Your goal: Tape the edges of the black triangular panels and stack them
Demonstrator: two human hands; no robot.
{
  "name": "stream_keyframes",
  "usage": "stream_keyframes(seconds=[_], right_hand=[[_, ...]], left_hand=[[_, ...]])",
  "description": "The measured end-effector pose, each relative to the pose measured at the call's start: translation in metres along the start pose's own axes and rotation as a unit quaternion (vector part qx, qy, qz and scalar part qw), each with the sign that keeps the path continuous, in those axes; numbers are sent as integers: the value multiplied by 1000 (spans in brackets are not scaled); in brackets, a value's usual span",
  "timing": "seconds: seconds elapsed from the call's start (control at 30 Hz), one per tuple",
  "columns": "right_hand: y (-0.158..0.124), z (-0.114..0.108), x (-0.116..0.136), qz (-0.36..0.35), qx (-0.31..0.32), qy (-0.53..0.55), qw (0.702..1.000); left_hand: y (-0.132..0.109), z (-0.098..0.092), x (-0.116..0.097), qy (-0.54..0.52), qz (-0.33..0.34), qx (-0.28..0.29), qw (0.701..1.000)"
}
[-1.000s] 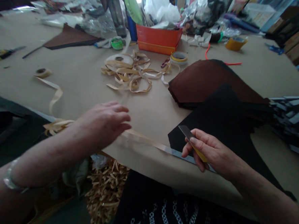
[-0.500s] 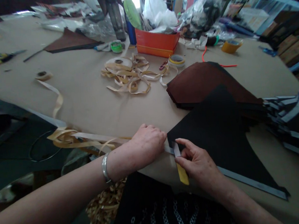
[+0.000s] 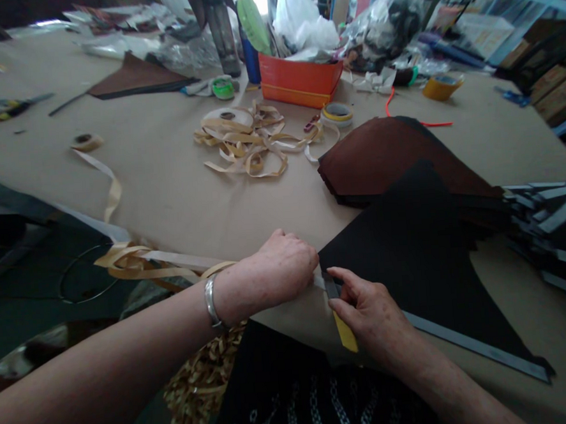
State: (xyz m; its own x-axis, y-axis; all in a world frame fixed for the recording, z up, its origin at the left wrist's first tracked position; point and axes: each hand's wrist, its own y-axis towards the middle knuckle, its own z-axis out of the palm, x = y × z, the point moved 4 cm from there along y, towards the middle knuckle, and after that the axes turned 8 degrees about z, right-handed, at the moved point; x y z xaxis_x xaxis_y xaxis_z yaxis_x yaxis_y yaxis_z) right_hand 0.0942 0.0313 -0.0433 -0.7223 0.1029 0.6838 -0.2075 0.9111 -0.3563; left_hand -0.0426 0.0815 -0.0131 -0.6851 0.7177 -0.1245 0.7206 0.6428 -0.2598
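Head view. Left hand [image 3: 281, 269]: fingers curled narrow, apparently closed on the pale tape [image 3: 318, 280]; the fingertips are largely hidden. Right hand [image 3: 374, 310]: thumb and forefinger grip the yellow-handled knife [image 3: 344, 331], its dark blade at the tape, just right of the left fingers. The black panel [image 3: 410, 249] lies beyond and right of the right fingers; a grey strip [image 3: 483, 347] follows its near edge, extending rightward from the right hand. Loose tape loops [image 3: 127, 257] lie left of the left fingers, at the table edge.

Step in hand (judged): severing the tape near the panel's left corner. The next move calls for taut tape, a short stroke across its width, and clearance from the left fingertips and panel corner.
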Motion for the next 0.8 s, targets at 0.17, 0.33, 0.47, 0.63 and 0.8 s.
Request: stream_keyframes(seconds=[0.17, 0.33, 0.47, 0.63, 0.8], right_hand=[[2, 4, 2, 12, 3, -42, 999], [0, 4, 6, -1, -2, -73, 997], [-1, 5, 8, -3, 6, -86, 996], [-7, 0, 11, -31, 7, -67, 997], [-38, -53, -16, -7, -16, 118, 993]], left_hand=[[-3, -4, -3, 3, 16, -8, 1000], [-6, -1, -24, -28, 73, 18, 997], [-19, -2, -43, -125, 88, -16, 988], [-37, -8, -45, -379, 58, -60, 922], [-36, 1, -18, -304, -37, -127, 943]])
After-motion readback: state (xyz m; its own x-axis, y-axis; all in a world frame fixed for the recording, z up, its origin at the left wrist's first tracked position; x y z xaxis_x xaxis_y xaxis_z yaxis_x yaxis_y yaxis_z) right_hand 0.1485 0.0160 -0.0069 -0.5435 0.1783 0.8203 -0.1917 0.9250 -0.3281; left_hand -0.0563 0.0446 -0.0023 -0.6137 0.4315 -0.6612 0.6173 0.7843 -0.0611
